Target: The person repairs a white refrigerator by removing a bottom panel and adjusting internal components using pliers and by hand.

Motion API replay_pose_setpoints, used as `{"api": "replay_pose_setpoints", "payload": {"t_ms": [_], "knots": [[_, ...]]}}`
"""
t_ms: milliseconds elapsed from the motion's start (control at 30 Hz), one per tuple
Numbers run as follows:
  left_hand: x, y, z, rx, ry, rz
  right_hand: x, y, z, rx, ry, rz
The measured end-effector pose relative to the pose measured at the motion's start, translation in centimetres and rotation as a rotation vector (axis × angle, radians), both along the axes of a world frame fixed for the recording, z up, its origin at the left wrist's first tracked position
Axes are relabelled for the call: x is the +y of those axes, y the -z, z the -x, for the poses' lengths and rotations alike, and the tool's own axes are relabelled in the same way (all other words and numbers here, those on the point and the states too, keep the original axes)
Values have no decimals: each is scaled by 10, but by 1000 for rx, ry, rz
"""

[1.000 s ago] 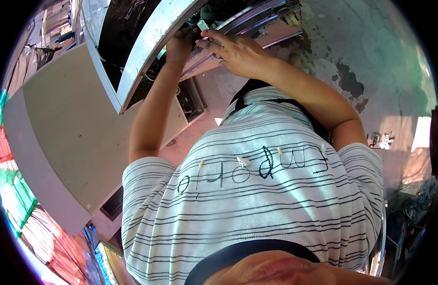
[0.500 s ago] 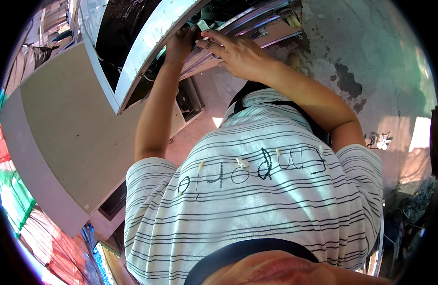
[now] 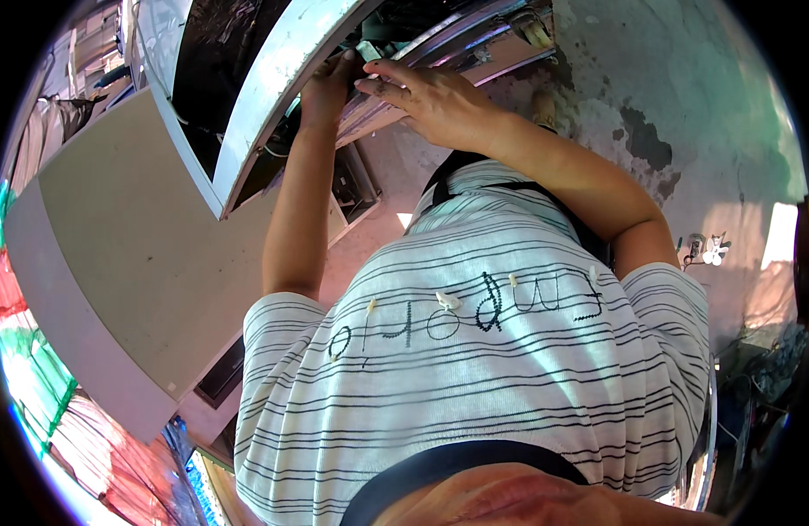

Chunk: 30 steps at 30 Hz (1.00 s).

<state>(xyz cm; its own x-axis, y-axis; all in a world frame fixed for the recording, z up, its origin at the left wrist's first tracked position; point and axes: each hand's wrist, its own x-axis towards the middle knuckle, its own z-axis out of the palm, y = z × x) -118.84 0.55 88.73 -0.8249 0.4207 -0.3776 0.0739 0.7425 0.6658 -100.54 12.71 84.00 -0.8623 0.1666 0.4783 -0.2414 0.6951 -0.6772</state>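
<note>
The person in the striped shirt [image 3: 474, 351] stands on the near side of the white frame [image 3: 277, 105], which curves in the fisheye view and has a scuffed, worn face. Stained concrete floor [image 3: 694, 158] spreads well to the right of the white frame. Left of it lies a broad beige panel [image 3: 132, 254] with a paler border, and farther left of it hangs green, white and red sheeting [image 3: 40, 368]. A dark cavity [image 3: 224, 70] opens along the white frame's left side. Along its right side runs a long metal-edged part [image 3: 461, 48], with bright strips and dark gaps between them. Just below the white frame, partly behind the left forearm, is an open compartment [image 3: 356, 184].

The right hand [image 3: 439, 101] is to the right of the white frame, over the metal-edged part in this view, its index and middle fingers stretched out and slightly parted; whether the fingertips pinch anything cannot be told. The left hand [image 3: 327, 83] is close beside the white frame's right edge, fingers bent toward the shadowed inside; its grip cannot be made out. A small pale block [image 3: 367, 51] sits right of the white frame, near both hands' fingertips.
</note>
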Motion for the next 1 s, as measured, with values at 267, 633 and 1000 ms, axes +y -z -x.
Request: {"api": "replay_pose_setpoints", "payload": {"t_ms": [267, 633, 1000], "knots": [[0, -9, 0, -161, -34, -72, -1, 4, 1, -52, -11, -43], [-2, -5, 7, -292, 2, -94, -2, 4, 1, -40, 7, -57], [2, -11, -1, -110, 92, 15, -4, 7, 3, -26, 13, -63]]}}
